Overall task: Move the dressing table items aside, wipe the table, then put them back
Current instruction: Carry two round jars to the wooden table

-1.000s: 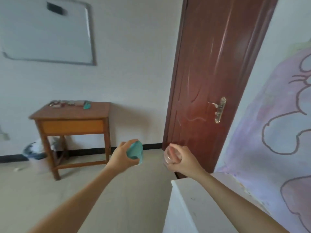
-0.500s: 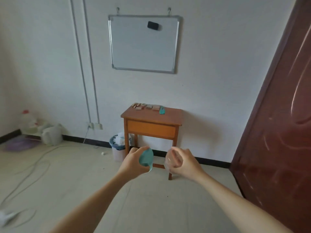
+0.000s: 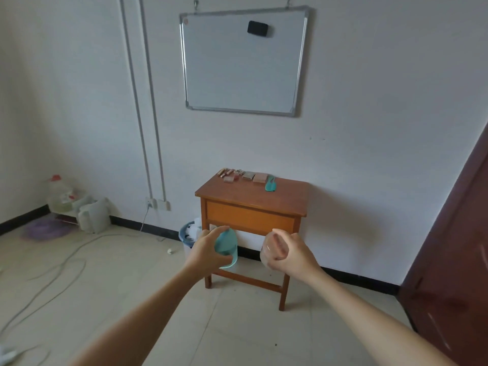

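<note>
A small wooden dressing table (image 3: 285,192) stands against the far wall, a few steps ahead. Along its back edge lie several small items: wooden clips, flat pinkish boxes (image 3: 260,177) and a teal comb (image 3: 270,184). My left hand (image 3: 207,250) grips a teal cup (image 3: 225,245), held out in front of the table's drawer. My right hand (image 3: 290,253) is closed around a clear plastic cup (image 3: 266,250) at the same height. Both hands are well short of the table.
A whiteboard (image 3: 244,60) with a black eraser hangs above the table. A bin (image 3: 188,233) stands left of the table legs. Cables (image 3: 55,262) trail over the tiled floor at left, near bottles (image 3: 60,196) in the corner. A dark red door (image 3: 454,257) is at right.
The view has swung left from the door toward the table, and the table now looks closer. Both hands still hold their cups out in front.
</note>
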